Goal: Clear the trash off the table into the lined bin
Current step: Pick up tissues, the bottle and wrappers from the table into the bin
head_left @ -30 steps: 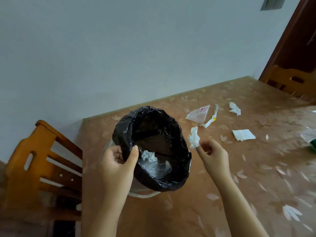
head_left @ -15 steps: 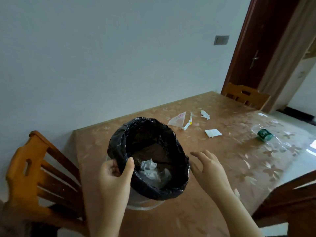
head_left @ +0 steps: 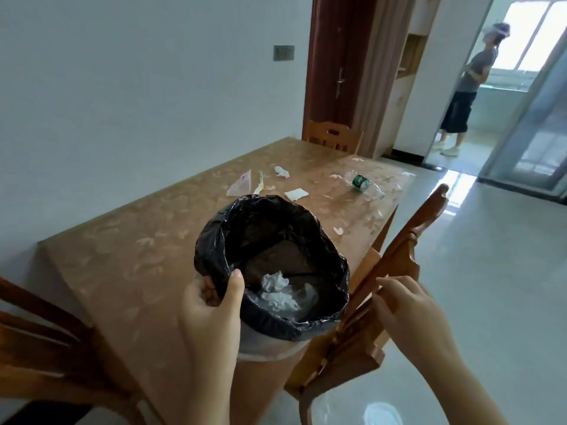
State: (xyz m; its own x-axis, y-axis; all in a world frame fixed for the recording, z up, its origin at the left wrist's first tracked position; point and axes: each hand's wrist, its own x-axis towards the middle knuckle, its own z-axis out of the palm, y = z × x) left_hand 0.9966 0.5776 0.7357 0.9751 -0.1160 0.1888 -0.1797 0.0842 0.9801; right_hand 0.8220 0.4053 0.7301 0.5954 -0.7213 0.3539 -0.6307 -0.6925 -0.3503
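Gripping the near rim of the bin (head_left: pixel 313 338), the left hand (head_left: pixel 211 305) has its thumb hooked over the black liner (head_left: pixel 276 228) and its fingers clamped on the outside, just as it did half a second ago. The bin is held above the near part of the table (head_left: pixel 147 256), tilted so its mouth shows; crumpled white tissue (head_left: pixel 276 289) and clear plastic lie at its bottom, as before.

What has changed is the right hand (head_left: pixel 411 305): a moment ago it hovered open beside the bin, and now it has swung right, fingers loosely spread and empty, in front of the back of a wooden chair (head_left: pixel 395 262) on the table's right side. The view has turned right too, bringing in a doorway and a second person (head_left: pixel 469 84) well beyond it.

Far across the table trash remains: a clear wrapper (head_left: pixel 241 185), a thin strip (head_left: pixel 259 184), a tissue wad (head_left: pixel 281 171), a flat white paper (head_left: pixel 296 194), and a plastic bottle (head_left: pixel 363 184) lying on its side at the far right.
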